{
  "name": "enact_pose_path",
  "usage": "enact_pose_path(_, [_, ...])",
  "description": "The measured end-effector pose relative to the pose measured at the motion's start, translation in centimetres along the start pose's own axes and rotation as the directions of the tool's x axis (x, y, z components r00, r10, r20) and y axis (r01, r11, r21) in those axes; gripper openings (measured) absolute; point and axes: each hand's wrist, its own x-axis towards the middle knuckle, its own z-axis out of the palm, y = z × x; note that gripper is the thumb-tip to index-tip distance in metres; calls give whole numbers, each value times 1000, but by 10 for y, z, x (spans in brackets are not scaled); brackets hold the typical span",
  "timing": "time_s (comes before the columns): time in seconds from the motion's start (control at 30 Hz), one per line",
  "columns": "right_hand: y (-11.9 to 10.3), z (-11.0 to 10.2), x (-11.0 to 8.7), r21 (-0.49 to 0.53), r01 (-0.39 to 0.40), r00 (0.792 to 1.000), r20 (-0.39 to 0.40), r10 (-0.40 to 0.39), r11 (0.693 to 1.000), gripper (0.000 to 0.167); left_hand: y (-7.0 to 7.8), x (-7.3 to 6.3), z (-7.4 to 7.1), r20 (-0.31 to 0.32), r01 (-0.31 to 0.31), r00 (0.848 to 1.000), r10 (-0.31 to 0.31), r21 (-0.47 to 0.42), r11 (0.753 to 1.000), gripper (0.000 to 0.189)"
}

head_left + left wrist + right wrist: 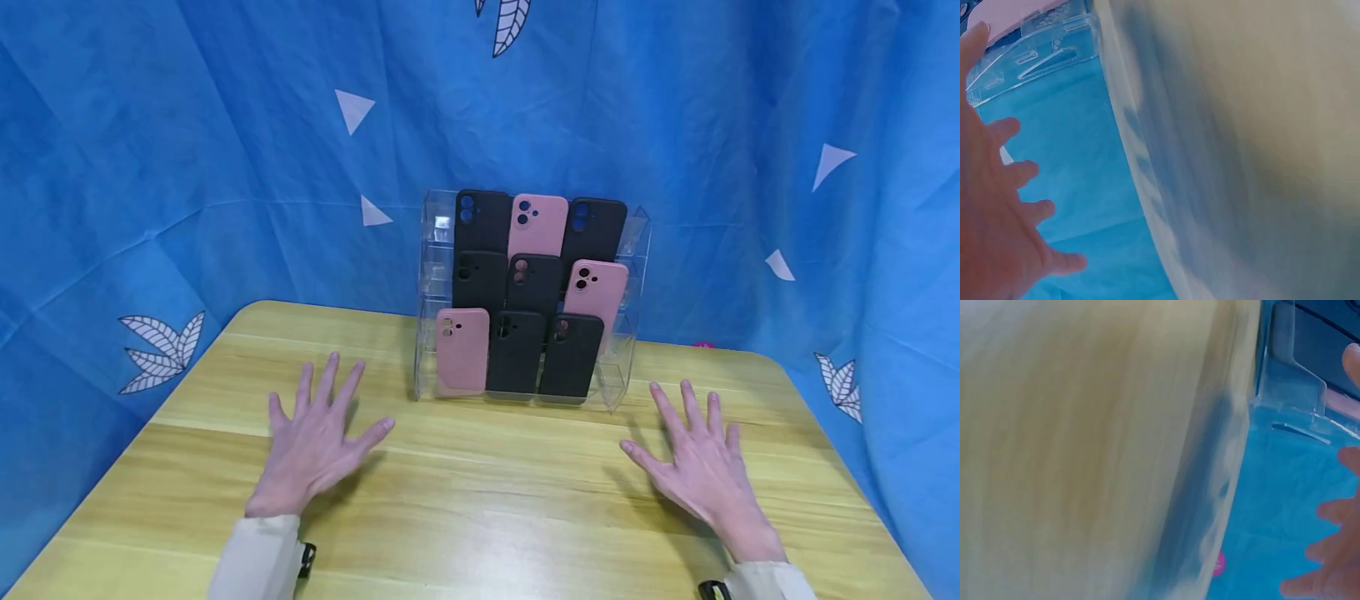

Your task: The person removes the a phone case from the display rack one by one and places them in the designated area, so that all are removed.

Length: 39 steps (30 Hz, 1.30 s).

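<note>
My left hand (315, 446) hovers over the left part of the table, fingers spread and nothing held. On the other side my right hand (701, 471) has its fingers spread too and holds nothing. Between and beyond them stands a clear acrylic display rack (633, 308) with three tiers of phone cases. Its front row has a pink phone case (462, 350) at left and two black ones, including the black phone case (572, 358) at right. Another pink phone case (596, 292) leans in the middle row, and one pink phone case (538, 227) stands between black ones on top.
The wooden table (465, 500) has rounded far corners. A blue curtain (285, 150) with white leaf and triangle prints hangs right behind it. A small pink spot (1219, 564) shows by the table's far edge in the right wrist view.
</note>
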Motion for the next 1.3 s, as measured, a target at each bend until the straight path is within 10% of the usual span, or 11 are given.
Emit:
enact_pose_path(0.33, [-13,-1,9,192,50,994,-109,-30,980,84,17,22,8,-19,2,1000,-10,-343,940,85])
enact_pose_path(0.67, [-29,1,24,375,160,962,-266,-60,913,68,36,46,21,-38,28,995,-88,-765,643,69])
enact_pose_path(0.87, [-38,-1,35,465,173,952,-304,-27,868,59,44,56,31,1,56,994,-105,-852,520,59])
enact_pose_path(1.3, [-50,-3,57,578,122,970,-241,26,807,57,54,64,40,-90,6,981,-170,-869,495,47])
